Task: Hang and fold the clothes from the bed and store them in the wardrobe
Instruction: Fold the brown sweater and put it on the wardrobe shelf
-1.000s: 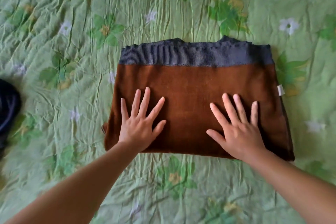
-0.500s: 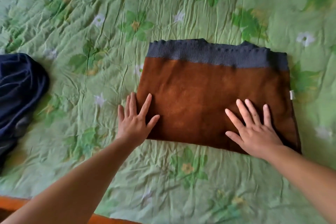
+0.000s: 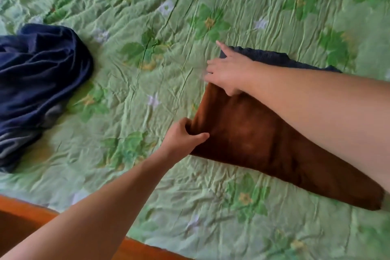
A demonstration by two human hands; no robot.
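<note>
A folded brown sweater (image 3: 253,133) with a grey ribbed band lies on the green floral bedspread (image 3: 137,74), right of centre. My left hand (image 3: 185,136) grips its near-left corner, fingers curled under the fold and thumb on top. My right hand (image 3: 228,72) lies on the far-left corner by the grey band, with its fingers stretched out past the edge onto the bedspread and the thumb on the brown fabric. My right forearm crosses over the sweater and hides much of it.
A crumpled navy garment (image 3: 38,82) lies at the left side of the bed. The orange-brown wooden bed frame (image 3: 21,219) runs along the bottom left. The wardrobe is out of view.
Both hands left their flat spread on the sweater's top. The left hand now grips the near-left corner, the right hand crossed over to the far-left corner. The view swung left and tilted.
</note>
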